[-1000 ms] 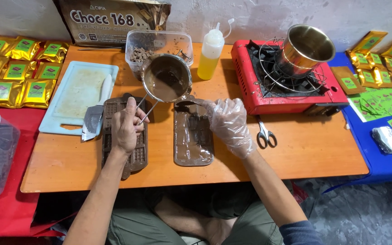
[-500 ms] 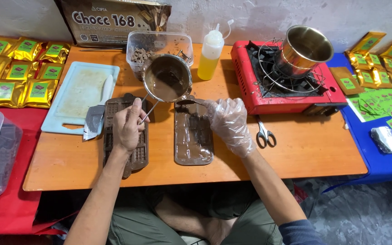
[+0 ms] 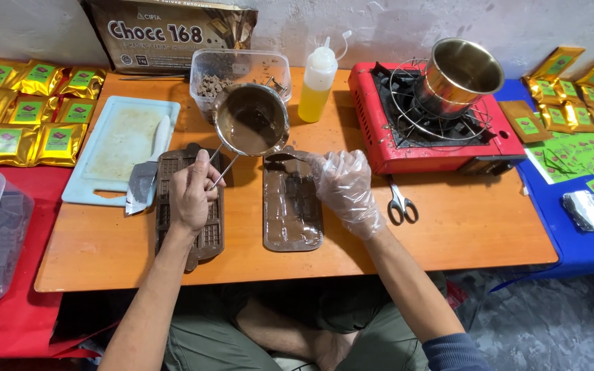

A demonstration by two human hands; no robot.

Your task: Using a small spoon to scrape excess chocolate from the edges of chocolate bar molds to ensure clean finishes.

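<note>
My bare left hand (image 3: 190,194) grips the wire handle of a small steel pot of melted chocolate (image 3: 251,124), held above the orange table (image 3: 448,227). My right hand (image 3: 344,187), in a clear plastic glove, holds a spoon (image 3: 284,157) just under the pot's rim, over a brown bar mould (image 3: 291,211) partly filled with chocolate. A second brown mould (image 3: 209,227) lies under my left hand.
A red camping stove (image 3: 386,130) carries a tall steel pot (image 3: 460,74) at right. Scissors (image 3: 399,203) lie beside the mould. A yellow squeeze bottle (image 3: 316,82), a clear tub of chocolate pieces (image 3: 211,75), a pale cutting board (image 3: 115,148) with a scraper (image 3: 140,185), and gold packets (image 3: 22,113) surround the table.
The pot has stayed over the table between the moulds. My right hand with the spoon has kept close to the pot's rim; little else has moved.
</note>
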